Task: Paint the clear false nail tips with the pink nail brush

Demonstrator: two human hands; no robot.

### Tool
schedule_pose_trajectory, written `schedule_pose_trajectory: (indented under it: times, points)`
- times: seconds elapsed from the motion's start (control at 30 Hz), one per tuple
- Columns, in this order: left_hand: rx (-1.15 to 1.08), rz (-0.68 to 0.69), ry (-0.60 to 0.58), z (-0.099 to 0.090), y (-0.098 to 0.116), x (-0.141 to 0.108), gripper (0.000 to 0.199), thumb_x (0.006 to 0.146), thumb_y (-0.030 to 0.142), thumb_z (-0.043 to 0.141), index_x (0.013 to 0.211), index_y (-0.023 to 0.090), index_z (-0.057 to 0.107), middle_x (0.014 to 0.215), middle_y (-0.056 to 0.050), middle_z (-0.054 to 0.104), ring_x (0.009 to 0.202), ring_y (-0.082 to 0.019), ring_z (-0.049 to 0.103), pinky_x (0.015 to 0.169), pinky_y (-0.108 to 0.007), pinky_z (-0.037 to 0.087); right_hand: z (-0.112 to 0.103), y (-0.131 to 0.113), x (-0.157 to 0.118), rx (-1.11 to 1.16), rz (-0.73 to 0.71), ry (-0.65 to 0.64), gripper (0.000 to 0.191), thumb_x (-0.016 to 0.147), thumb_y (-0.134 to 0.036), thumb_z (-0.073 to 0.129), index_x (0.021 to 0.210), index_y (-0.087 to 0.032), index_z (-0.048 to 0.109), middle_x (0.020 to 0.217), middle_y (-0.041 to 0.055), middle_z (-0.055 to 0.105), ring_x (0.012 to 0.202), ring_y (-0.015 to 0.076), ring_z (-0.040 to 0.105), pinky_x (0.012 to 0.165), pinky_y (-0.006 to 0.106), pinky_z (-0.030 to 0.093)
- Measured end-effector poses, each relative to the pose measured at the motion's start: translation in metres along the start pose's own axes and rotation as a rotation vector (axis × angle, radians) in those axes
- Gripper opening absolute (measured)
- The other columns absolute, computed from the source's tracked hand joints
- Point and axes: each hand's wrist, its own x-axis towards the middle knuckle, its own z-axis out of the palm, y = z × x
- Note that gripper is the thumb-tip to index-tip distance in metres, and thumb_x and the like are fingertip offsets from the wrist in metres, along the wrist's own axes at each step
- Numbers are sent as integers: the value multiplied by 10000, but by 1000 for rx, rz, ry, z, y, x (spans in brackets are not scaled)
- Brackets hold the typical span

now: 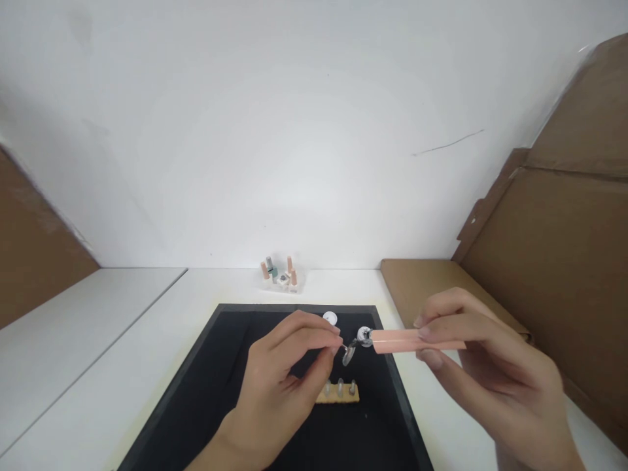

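My right hand (481, 360) is closed round a long pink handle (400, 341), held nearly level, with dark, shiny material at its left end. My left hand (289, 373) pinches a thin stem with a small clear oval piece (348, 355) on it. The dark end of the pink handle meets or nearly meets this clear piece; the exact contact is too small to tell. Below them, a yellowish strip (346, 394) holds several upright clear pieces, partly hidden by my left hand. A round white container (364, 336) with dark material sits behind the handle's tip.
A black mat (210, 373) with a raised edge covers the middle of the white table (132, 340). A white round lid (330, 318) lies near its back edge. Behind stands a clear tray (297, 286) with small bottles. Cardboard (426, 281) lies at the right, with brown panels on both sides.
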Motion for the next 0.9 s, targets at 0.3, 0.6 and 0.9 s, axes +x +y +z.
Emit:
schedule_pose_trajectory:
  times: [0.3,0.6,0.9]
  points:
    - [17,4,3,-2,-1,0,241,777,-68,621,790,143,737,804,-47,750,729,-95,728,682,-109,564,-1,-1,2,-4,-13,2,270,872,3,572,997,-228,631,866,11,569,781,131,560,583,236,487]
    - [43,17,2,4,2,6,249,779,-63,625,798,163,729,801,-43,754,716,-111,732,671,-141,587,0,-5,6,-16,6,-73,260,864,-4,551,953,-240,616,818,-5,574,696,113,560,554,228,481]
    - [-11,-14,4,0,1,2,273,770,-77,629,807,167,746,806,-42,751,729,-113,735,677,-143,584,1,-2,2,3,10,-11,276,870,-8,576,1000,-243,640,865,26,580,776,154,588,561,246,507]
